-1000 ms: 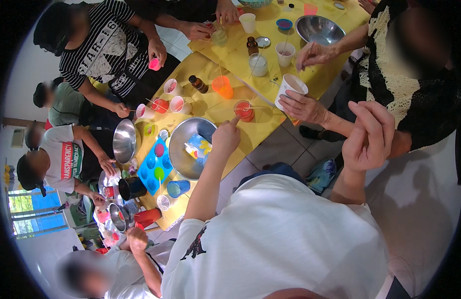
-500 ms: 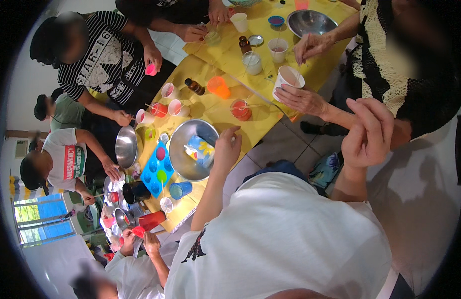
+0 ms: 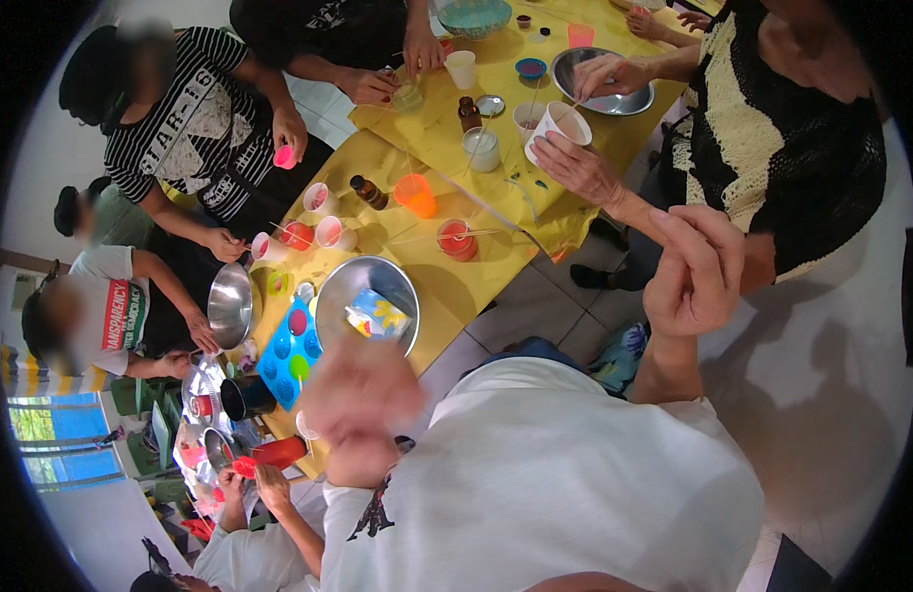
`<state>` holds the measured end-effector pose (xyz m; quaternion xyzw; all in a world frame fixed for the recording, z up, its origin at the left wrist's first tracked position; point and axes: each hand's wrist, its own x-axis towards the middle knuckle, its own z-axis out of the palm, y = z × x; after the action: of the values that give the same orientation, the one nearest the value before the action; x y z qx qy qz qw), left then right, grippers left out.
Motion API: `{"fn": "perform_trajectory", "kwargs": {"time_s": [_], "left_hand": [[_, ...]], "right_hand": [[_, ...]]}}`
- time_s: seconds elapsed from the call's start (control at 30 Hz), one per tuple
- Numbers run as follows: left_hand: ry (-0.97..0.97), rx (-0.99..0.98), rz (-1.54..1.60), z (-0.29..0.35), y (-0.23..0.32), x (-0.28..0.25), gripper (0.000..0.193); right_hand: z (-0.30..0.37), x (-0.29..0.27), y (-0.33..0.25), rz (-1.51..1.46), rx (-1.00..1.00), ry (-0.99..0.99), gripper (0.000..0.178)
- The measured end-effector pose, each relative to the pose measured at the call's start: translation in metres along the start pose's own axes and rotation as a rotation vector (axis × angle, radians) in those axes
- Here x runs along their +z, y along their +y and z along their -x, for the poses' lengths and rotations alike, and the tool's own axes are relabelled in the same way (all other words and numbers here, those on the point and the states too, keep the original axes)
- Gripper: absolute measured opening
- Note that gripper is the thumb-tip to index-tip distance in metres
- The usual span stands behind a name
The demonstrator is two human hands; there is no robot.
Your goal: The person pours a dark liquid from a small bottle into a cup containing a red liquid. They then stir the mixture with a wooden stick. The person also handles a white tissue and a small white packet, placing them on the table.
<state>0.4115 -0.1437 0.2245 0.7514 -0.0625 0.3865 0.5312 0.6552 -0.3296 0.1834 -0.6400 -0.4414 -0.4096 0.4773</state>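
Note:
My left hand (image 3: 363,395) is smeared by motion, so its fingers are unclear. It hovers low in front of the table's near edge, beside a steel bowl (image 3: 405,286) and a blue muffin mold (image 3: 279,370). A blue and white packet with a yellow flower (image 3: 382,314) lies in that bowl. One mold cup holds something dark red and another something green. Held up on the right is my right hand (image 3: 698,271), its fingers curled in with nothing visible in them. It is apart from the table, close to a co-worker's forearm.
On the yellow-covered table (image 3: 486,281) stand an orange cup (image 3: 415,195), a brown bottle (image 3: 368,192), a cup of red stuff (image 3: 457,241) and several paper cups. A co-worker at the right holds a white cup (image 3: 557,128). Other people work along the far and left sides.
My left hand has swung down and left from beside the steel bowl, now covering the blue cup. My right hand stays raised. The co-worker's white cup has shifted away toward the far side.

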Motion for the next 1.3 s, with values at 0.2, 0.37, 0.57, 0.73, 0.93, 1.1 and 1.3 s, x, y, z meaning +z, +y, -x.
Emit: {"fn": "perform_trajectory", "kwargs": {"time_s": [0.2, 0.37, 0.57, 0.73, 0.93, 1.1, 1.3], "left_hand": [[-0.233, 0.394, 0.45, -0.036, 0.04, 0.01, 0.024], [-0.434, 0.139, 0.512, -0.021, 0.041, -0.008, 0.016], [-0.32, 0.34, 0.579, -0.022, 0.027, 0.007, 0.024], [-0.323, 0.398, 0.559, -0.021, 0.02, 0.014, 0.024], [-0.303, 0.497, 0.611, -0.022, 0.009, 0.022, 0.022], [-0.487, 0.41, 0.533, -0.035, 0.0, 0.011, 0.018], [-0.15, -0.01, 0.031, -0.039, -0.058, 0.02, 0.028]], "right_hand": [[0.002, 0.008, -0.004, -0.015, -0.051, 0.022, 0.027], [0.004, 0.01, -0.002, 0.003, -0.072, 0.017, 0.027], [0.005, 0.021, -0.001, 0.002, -0.094, -0.006, 0.02], [0.009, 0.024, 0.001, 0.009, -0.081, 0.011, 0.019], [0.014, 0.024, 0.0, 0.005, -0.073, 0.011, 0.019], [0.018, 0.019, 0.0, 0.033, -0.063, 0.023, 0.019], [0.018, 0.012, 0.006, 0.077, -0.053, 0.074, 0.028]]}}
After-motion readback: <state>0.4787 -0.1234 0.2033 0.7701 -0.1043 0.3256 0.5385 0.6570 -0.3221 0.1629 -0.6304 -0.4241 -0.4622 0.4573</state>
